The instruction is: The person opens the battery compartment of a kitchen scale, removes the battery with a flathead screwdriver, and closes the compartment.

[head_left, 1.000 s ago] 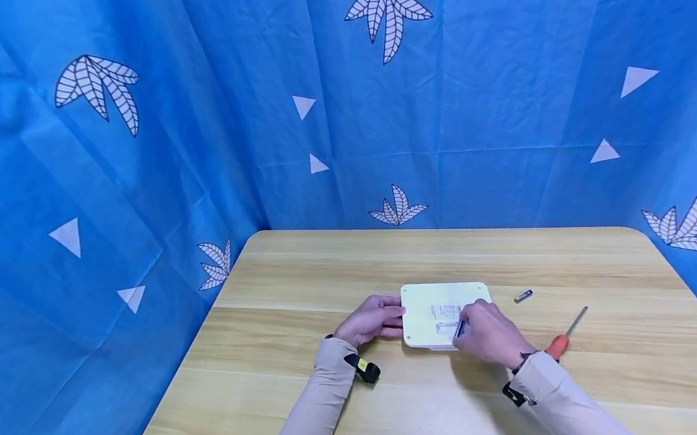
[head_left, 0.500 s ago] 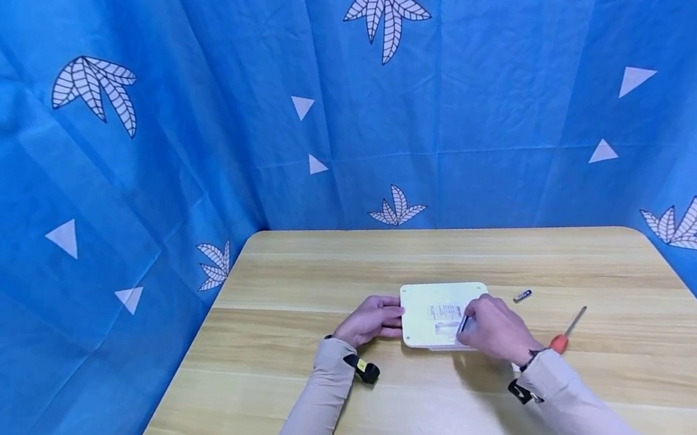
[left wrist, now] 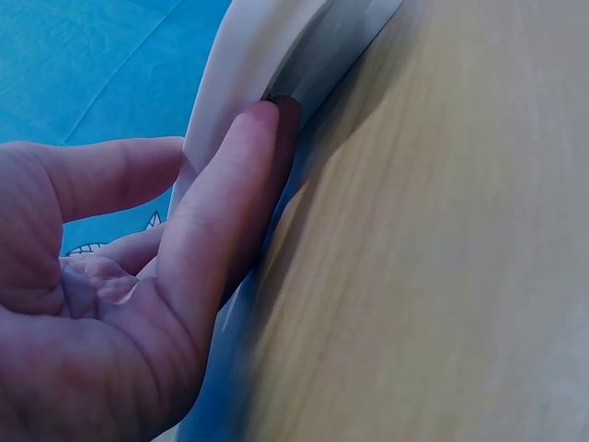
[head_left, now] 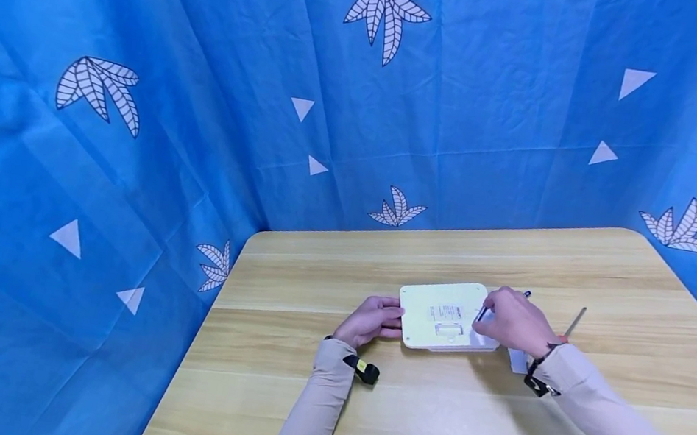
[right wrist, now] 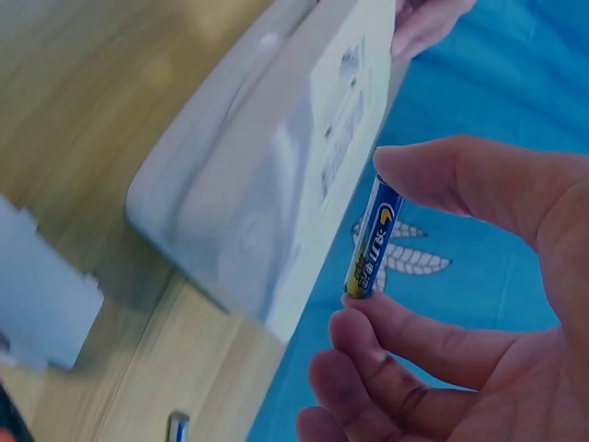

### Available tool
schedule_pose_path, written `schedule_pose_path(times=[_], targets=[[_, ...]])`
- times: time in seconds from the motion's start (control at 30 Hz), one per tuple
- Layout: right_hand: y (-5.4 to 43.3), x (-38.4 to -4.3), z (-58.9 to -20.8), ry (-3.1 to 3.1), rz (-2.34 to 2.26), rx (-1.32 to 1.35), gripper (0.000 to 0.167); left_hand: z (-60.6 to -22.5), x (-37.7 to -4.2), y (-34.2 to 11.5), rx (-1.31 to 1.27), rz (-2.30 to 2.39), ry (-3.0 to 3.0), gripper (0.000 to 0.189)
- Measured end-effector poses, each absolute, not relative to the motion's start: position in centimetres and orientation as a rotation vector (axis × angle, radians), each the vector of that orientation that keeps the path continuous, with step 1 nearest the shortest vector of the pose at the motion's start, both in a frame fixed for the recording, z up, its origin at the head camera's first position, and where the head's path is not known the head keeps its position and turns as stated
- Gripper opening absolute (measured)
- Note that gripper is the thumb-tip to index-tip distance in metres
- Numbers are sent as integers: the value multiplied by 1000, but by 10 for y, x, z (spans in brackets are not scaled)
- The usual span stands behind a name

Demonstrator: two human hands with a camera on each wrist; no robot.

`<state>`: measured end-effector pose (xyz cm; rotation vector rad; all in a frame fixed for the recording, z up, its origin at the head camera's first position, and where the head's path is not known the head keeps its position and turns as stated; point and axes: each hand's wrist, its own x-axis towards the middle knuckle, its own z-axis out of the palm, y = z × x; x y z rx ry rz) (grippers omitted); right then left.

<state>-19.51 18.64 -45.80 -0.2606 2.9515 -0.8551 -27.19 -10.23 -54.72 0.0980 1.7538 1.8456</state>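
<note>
A flat white rectangular device shows its underside, with a printed label and a small battery compartment. My left hand holds its left edge; in the left wrist view the thumb lies on one face and the fingers reach under the other. Over the device's right end, my right hand pinches a blue battery by its two ends between thumb and index finger. The right wrist view shows that battery apart from the device, its other fingers curled below.
A second battery lies on the wooden table behind the right hand. Beside the right wrist is a thin pale plastic piece with tabs. A screwdriver with an orange handle lies further right, partly hidden. A blue curtain surrounds the table.
My right hand has moved right, away from the battery compartment, carrying the battery with it. More of the compartment and the device's right end now show. The left hand stays in place.
</note>
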Motion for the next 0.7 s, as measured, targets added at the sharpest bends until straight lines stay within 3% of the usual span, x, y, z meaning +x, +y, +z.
schedule_pose_path(times=[0.7], targets=[[243, -205, -454, 2918, -779, -10, 29, -550, -273, -104, 95, 1850, 1817, 41]])
